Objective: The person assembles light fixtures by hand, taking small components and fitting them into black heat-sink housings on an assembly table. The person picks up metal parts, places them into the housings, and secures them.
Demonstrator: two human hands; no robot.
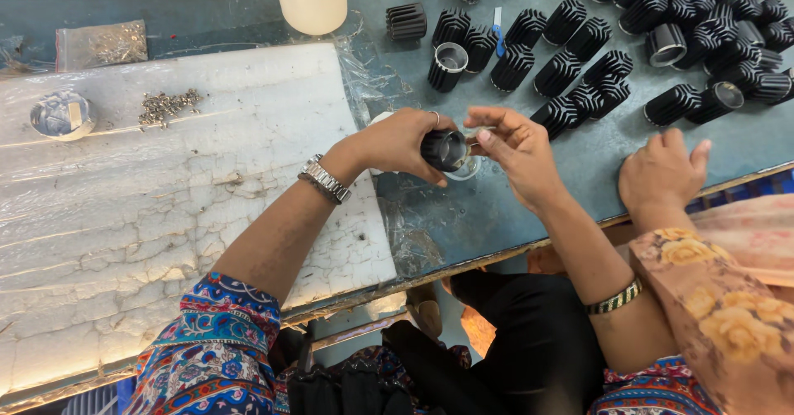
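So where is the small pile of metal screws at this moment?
In the head view the pile of screws lies at upper left on the white cracked board, right of the round tape roll, below the clear bag.

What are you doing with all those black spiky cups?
The left hand grips one black finned cup on its side over the blue-grey table. The right hand reaches its fingers to the cup's open mouth. Many more finned cups lie heaped at the far right. Another person's hand rests flat beside them.
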